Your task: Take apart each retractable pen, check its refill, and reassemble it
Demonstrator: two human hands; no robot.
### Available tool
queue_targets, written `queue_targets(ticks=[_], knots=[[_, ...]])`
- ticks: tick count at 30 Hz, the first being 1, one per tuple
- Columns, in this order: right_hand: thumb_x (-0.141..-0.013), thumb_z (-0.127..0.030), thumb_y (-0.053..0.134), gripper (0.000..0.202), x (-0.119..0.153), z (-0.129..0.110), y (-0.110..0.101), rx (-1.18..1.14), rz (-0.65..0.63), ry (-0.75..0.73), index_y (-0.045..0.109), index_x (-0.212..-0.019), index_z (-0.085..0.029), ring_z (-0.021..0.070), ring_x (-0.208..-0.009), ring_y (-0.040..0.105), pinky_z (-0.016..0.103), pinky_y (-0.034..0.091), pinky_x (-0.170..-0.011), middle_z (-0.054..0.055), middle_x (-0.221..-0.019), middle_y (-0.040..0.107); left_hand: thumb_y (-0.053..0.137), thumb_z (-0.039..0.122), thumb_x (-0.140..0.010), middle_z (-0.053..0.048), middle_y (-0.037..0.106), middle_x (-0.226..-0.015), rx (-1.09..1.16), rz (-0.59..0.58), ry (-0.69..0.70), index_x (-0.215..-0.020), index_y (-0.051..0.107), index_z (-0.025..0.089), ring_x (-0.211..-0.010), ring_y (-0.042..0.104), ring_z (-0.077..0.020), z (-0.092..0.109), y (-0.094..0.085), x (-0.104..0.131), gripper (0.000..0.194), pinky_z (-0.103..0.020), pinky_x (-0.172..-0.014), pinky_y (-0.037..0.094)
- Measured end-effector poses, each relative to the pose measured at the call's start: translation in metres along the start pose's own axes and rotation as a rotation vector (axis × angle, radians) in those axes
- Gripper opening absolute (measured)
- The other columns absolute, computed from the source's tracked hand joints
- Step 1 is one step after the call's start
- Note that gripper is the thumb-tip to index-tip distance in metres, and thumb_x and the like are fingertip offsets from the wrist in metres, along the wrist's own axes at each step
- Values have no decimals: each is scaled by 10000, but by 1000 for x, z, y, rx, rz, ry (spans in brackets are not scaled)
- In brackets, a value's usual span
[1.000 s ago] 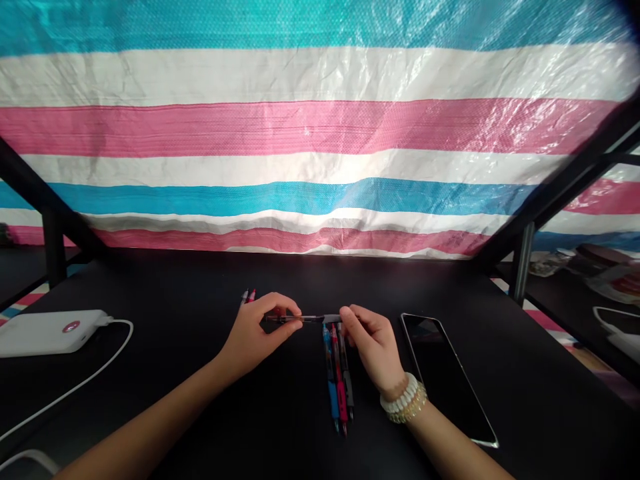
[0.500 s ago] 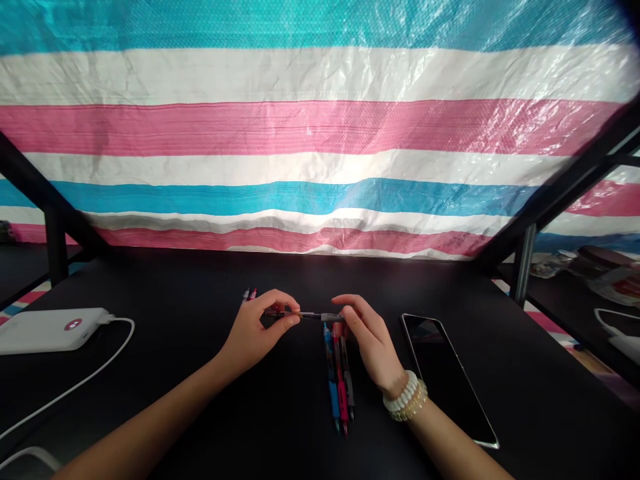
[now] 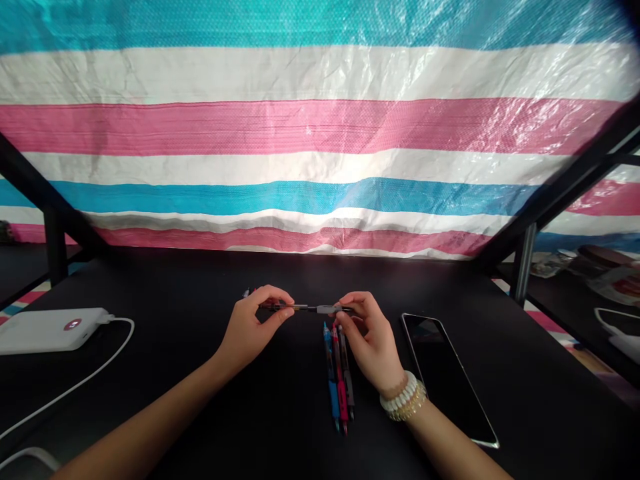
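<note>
A dark pen (image 3: 311,309) with a grey grip is held level above the black table, between my two hands. My left hand (image 3: 250,330) pinches its left part between thumb and fingertips. At the grey end, my right hand (image 3: 369,343), with beaded bracelets on its wrist, has its thumb and fingers closed on the pen. Just below lie a blue pen (image 3: 331,380), a pink-red pen (image 3: 341,383) and a grey-black pen (image 3: 349,380), side by side. Behind my left hand the tip of another pen (image 3: 246,293) shows; most of it is hidden.
A phone (image 3: 447,373) lies right of my right hand. On the left is a white power bank (image 3: 50,331) with a white cable (image 3: 107,357). Black frame bars (image 3: 525,267) and a striped plastic sheet (image 3: 310,127) bound the table (image 3: 200,273).
My right fingers have closed further around the grey end of the pen. Both hands and the pen have shifted slightly left. The pens on the table have not moved.
</note>
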State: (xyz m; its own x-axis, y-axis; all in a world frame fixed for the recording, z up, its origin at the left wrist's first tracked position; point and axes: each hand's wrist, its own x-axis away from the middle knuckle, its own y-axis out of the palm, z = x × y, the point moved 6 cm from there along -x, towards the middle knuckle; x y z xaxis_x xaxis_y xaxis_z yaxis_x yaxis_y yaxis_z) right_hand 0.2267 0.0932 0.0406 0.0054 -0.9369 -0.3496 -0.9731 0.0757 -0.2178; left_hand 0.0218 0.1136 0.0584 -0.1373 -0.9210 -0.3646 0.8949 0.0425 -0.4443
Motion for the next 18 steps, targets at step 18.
queue_targets(ticks=[18], knots=[[-962, -585, 411, 577, -2, 17, -1, 211, -30, 84, 370, -516, -221, 101, -423, 322, 249, 252, -424, -40, -441, 370, 636, 181, -880, -35, 736, -961, -173, -110, 346, -1012, 684, 227, -804, 652, -159, 14, 12, 8, 148, -299, -795, 536]])
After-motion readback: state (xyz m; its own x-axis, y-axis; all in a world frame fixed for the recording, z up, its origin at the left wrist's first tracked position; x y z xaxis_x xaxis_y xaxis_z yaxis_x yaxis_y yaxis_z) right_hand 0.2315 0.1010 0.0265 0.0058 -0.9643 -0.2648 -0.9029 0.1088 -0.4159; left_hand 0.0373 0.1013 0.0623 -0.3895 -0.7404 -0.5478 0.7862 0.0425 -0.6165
